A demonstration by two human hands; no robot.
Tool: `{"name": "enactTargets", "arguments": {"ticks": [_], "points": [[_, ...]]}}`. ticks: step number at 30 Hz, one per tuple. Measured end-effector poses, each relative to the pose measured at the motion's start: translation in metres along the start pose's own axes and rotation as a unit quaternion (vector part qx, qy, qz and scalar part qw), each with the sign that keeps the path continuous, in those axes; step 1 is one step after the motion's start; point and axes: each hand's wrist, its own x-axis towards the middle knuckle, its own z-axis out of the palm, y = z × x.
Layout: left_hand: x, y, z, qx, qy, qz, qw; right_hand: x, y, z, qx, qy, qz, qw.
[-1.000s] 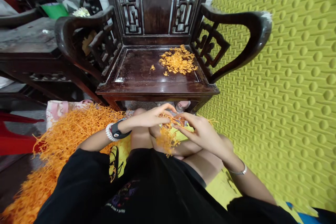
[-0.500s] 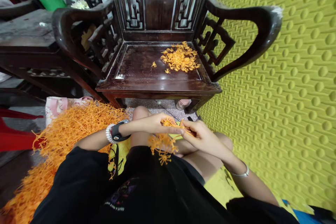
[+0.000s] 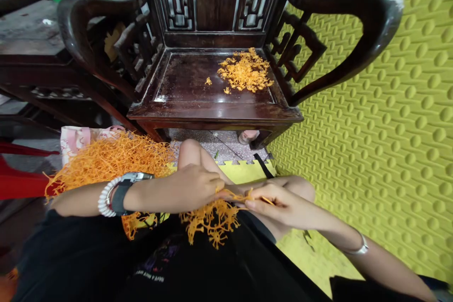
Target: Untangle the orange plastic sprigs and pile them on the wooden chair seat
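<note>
My left hand (image 3: 193, 188), with a watch and a white coil band at its wrist, is closed on a bunch of thin orange branching pieces (image 3: 212, 222) that hangs over my lap. My right hand (image 3: 274, 203), wearing a silver bracelet, pinches the orange strands (image 3: 240, 197) stretched between the two hands. Some strand ends show at its fingers. On the wooden chair seat lies a small pile of short, curly orange pieces (image 3: 246, 71), with a few loose ones beside it. A large heap of tangled orange strands (image 3: 116, 155) rises at my left.
A dark carved wooden chair (image 3: 191, 111) stands in front of me. Yellow knobbed foam (image 3: 389, 118) covers the right side. A pink and white bag (image 3: 72, 141) sits behind the heap. Under the chair is a pinkish jar (image 3: 247, 137). Red plastic (image 3: 21, 179) shows at far left.
My hands have moved lower and farther apart, with orange strands now drawn out between them. My left hand has turned back-up, and the hanging bunch has shifted left and down. The view has tilted slightly.
</note>
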Motion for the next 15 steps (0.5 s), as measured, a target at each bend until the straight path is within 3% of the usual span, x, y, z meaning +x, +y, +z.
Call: {"name": "enactTargets", "arguments": {"ticks": [6,9,12,15], "points": [[-0.012,0.008,0.005,0.171,0.103,0.077,0.977,-0.011,-0.019,0.000,-0.060,-0.019,-0.021,0.998],[-0.012,0.011,-0.001,0.215,0.112,0.093,0.966,-0.021,-0.022,0.001,-0.088,-0.023,0.000,0.996],[-0.006,0.012,-0.006,0.215,0.117,0.106,0.964,-0.031,-0.020,0.003,-0.095,0.016,-0.013,0.995],[0.003,0.011,-0.003,0.220,0.106,0.118,0.963,-0.037,-0.017,0.007,-0.089,0.100,-0.027,0.991]]}}
